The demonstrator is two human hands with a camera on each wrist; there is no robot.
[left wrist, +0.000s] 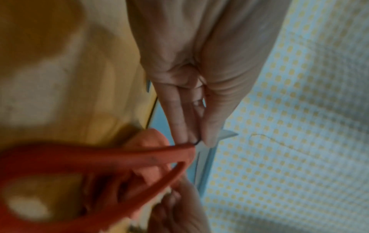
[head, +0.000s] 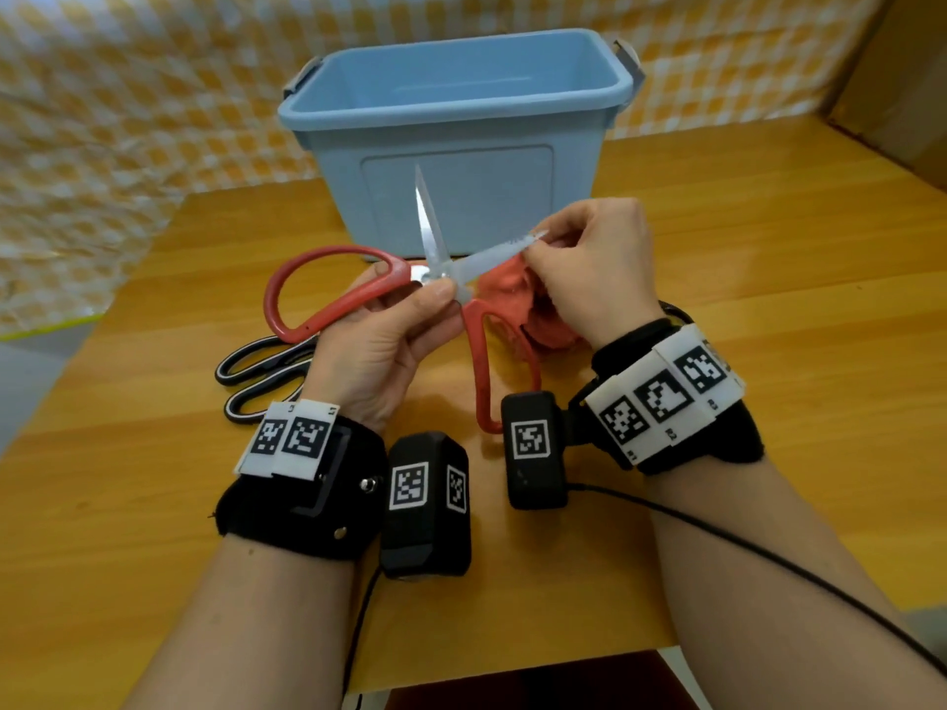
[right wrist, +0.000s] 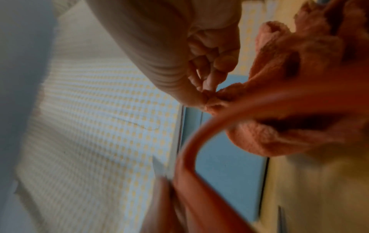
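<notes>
Here the left hand (head: 379,351) has its grip closed on the red scissors (head: 425,273) right at the pivot, thumb on top and fingers beneath, pinching where the two blades cross. The right hand (head: 594,269) has its grip closed too: thumb and fingertips (right wrist: 209,82) pinch a fold of the salmon-pink cloth (head: 512,299) against one blade, close to its tip, and a little of the bare tip shows past the fingers. The scissors are spread wide open and held up off the table (head: 743,248), between the two hands. One blade points up and away toward the blue bin (head: 461,146), leaning slightly left. The other runs out to the right and a little upward into the right hand's grip. One red handle loop sweeps out to the left of the left hand, and the other hangs down toward the person, its end between the two wrist cameras. The rest of the cloth bunches below the right palm, just beside that lower handle; whether it touches the table I cannot tell. The open bin stands on the table directly behind the scissors. A second pair, the black scissors (head: 256,371), lies flat on the table left of the left wrist, partly hidden under it. A yellow-checked sheet (head: 128,120) hangs behind the table.
</notes>
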